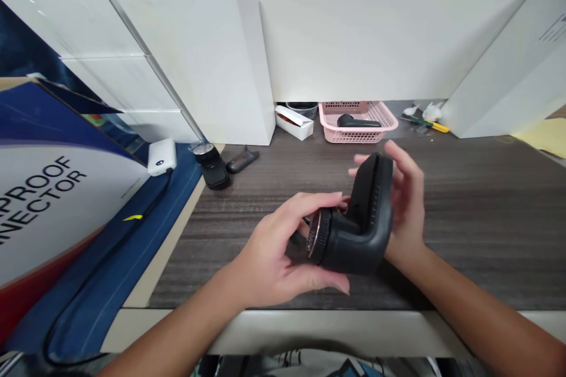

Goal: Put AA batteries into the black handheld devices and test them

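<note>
A black device (358,241) with a ridged round end and a wide upright head is held above the dark wood-grain table. My left hand (287,247) grips its round end, thumb below and fingers above. Behind the upright head, my right hand (407,206) supports the far side, its fingers partly hidden by the device. On the table to the left stands a smaller black device (213,169) with a silvery round top, and a dark curved piece (243,159) lies beside it.
A pink basket (327,132) at the back holds a black handled item (357,122). Left of it lies a small white box (295,123). Yellow-handled cutters (435,125) lie to its right. Tall white boxes (207,65) stand behind. A white power bank (162,156) with a cable sits at left.
</note>
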A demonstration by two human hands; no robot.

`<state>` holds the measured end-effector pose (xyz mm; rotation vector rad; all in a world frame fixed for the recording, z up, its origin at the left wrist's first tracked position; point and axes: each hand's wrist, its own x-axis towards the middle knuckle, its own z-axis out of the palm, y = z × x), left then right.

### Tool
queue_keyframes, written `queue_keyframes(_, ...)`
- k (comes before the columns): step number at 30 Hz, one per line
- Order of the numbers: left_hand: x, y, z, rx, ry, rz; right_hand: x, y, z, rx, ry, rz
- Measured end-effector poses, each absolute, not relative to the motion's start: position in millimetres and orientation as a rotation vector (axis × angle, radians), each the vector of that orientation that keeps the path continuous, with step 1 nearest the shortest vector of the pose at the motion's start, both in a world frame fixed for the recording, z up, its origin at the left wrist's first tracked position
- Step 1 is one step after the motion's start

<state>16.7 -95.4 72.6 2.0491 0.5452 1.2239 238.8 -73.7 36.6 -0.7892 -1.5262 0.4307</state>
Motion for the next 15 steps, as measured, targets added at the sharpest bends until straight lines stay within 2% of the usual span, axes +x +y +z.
queue_keyframes(3, 16.0, -92.7, 67.2, 2.019, 0.524, 1.206, 238.0, -81.0, 39.9, -0.770, -1.488, 0.759)
queue_keyframes(7, 17.4, -92.6, 59.8, 1.953, 0.576, 1.198, 240.2, -82.5, 45.5, -0.739, -1.400, 0.941)
queue_keyframes(15, 34.9, -94.7, 59.8, 1.037, 0.560, 1.076, 233.7, -86.6, 35.1, -0.766, -1.437, 0.575)
